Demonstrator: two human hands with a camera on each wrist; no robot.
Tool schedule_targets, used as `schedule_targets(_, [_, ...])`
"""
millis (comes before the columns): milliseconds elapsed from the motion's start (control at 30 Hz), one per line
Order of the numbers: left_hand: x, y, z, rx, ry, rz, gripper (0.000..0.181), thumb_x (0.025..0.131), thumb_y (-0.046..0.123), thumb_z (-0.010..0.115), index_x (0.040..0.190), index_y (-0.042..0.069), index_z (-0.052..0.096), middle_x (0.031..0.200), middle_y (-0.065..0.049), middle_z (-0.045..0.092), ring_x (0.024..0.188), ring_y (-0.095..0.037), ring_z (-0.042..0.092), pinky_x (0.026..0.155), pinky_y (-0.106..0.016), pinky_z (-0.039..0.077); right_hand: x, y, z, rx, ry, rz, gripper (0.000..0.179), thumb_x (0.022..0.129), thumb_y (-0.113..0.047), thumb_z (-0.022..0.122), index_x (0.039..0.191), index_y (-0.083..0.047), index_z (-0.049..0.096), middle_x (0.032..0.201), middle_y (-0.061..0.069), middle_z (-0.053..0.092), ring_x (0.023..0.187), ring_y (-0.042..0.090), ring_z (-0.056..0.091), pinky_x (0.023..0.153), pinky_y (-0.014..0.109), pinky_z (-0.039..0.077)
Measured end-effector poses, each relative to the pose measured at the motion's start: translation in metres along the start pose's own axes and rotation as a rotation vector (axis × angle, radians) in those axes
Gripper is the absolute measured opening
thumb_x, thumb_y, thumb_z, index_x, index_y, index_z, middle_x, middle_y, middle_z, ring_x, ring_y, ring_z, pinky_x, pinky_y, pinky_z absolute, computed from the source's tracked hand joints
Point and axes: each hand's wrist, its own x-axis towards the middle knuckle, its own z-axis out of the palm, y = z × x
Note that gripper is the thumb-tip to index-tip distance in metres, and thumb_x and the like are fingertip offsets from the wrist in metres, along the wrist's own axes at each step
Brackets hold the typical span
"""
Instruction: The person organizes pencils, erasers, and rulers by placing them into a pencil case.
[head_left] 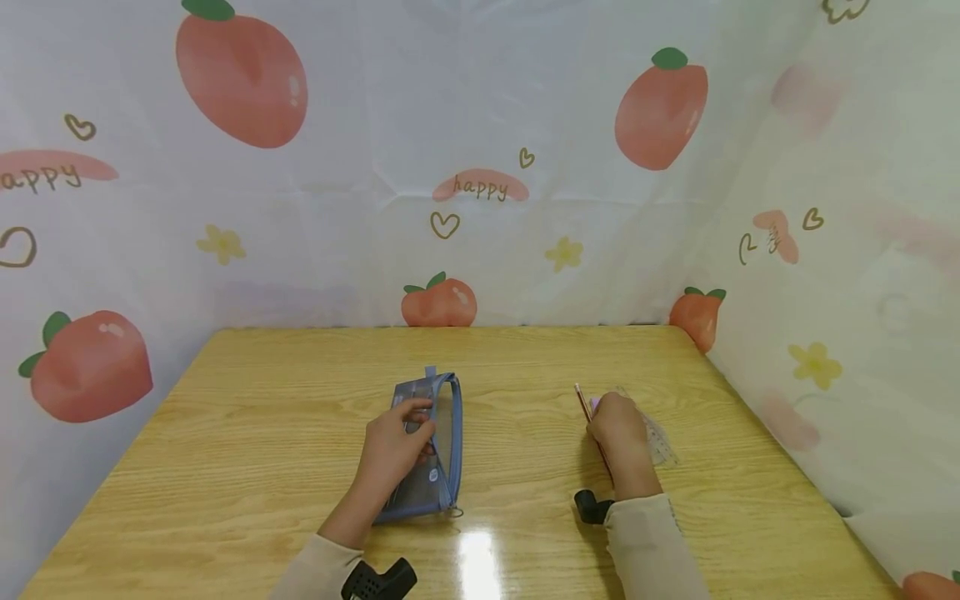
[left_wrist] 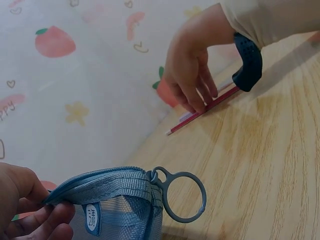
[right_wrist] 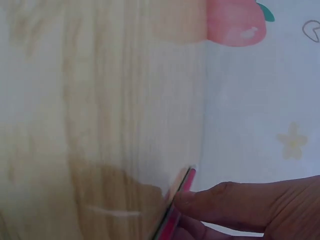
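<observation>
The blue mesh pencil case (head_left: 425, 446) lies near the middle of the tabletop (head_left: 262, 417), lengthwise toward the far edge, its zip apparently run open along the right side; the ring pull (left_wrist: 182, 196) hangs free at the near end. The left hand (head_left: 395, 442) rests on the case with its fingers (left_wrist: 47, 220) pinching the upper edge of the fabric by the zip, holding the mouth up.

Well apart, toward the right edge, the right hand (head_left: 621, 427) is down on the tabletop with its fingertips (left_wrist: 197, 102) closing on a slim red pencil (left_wrist: 200, 114) that lies flat on the wood; whether it is already lifted clear cannot be told. A clear plastic ruler (head_left: 660, 442) lies just beside that hand, partly under it.

As a judgement: the case is open and held ready, the pencil is only being picked up, and nothing visibly from this side has gone in. The pencil and the ruler are left outside, and the zip remains to be closed.
</observation>
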Motion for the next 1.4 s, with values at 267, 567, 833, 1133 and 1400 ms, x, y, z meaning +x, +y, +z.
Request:
schedule_targets(267, [-0.001, 0.001, -0.001, 0.0, 0.0, -0.002, 0.033, 0.08, 0.009, 0.061, 0.112, 0.011, 0.061, 0.093, -0.007, 0.062, 0.052, -0.014, 0.061, 0.047, -0.032, 0.053, -0.001, -0.007, 0.005, -0.038, -0.022, 0.013, 0.013, 0.069, -0.007, 0.068, 0.066, 0.002, 0.058, 0.066, 0.011, 0.055, 0.057, 0.023, 0.048, 0.048, 0.033, 0.043])
schedule_targets(567, [-0.001, 0.002, 0.0, 0.019, 0.007, -0.002, 0.032, 0.079, 0.009, 0.061, 0.111, 0.011, 0.061, 0.092, -0.007, 0.062, 0.051, -0.014, 0.061, 0.047, -0.032, 0.052, 0.002, -0.011, 0.011, 0.237, -0.081, -0.058, 0.007, 0.075, -0.009, 0.064, 0.073, -0.003, 0.063, 0.064, 0.004, 0.056, 0.053, 0.016, 0.05, 0.046, 0.027, 0.042])
schedule_targets(833, [0.0, 0.001, 0.001, 0.02, 0.007, 0.003, 0.032, 0.079, 0.009, 0.062, 0.111, 0.011, 0.062, 0.092, -0.006, 0.062, 0.051, -0.014, 0.06, 0.046, -0.032, 0.052, 0.008, -0.014, 0.016, 0.38, -0.141, -0.031, 0.015, 0.077, -0.009, 0.067, 0.087, 0.001, 0.063, 0.069, 0.007, 0.061, 0.058, 0.017, 0.059, 0.053, 0.03, 0.049])
schedule_targets(1133, [-0.001, 0.0, 0.002, 0.023, 0.003, 0.003, 0.032, 0.079, 0.009, 0.061, 0.111, 0.011, 0.062, 0.091, -0.005, 0.062, 0.051, -0.014, 0.06, 0.046, -0.031, 0.052, 0.01, -0.01, 0.02, 0.717, -0.413, -0.063, 0.029, 0.082, -0.005, 0.06, 0.107, 0.01, 0.057, 0.088, 0.016, 0.062, 0.071, 0.024, 0.063, 0.066, 0.039, 0.053])
schedule_targets(1400, [0.0, 0.001, 0.001, 0.025, 0.01, 0.011, 0.031, 0.079, 0.009, 0.061, 0.11, 0.011, 0.062, 0.09, -0.005, 0.063, 0.05, -0.014, 0.06, 0.045, -0.031, 0.052, 0.011, -0.017, 0.024, 0.912, -0.599, -0.091, 0.038, 0.084, -0.005, 0.057, 0.117, 0.012, 0.046, 0.096, 0.017, 0.057, 0.077, 0.021, 0.061, 0.074, 0.04, 0.052])
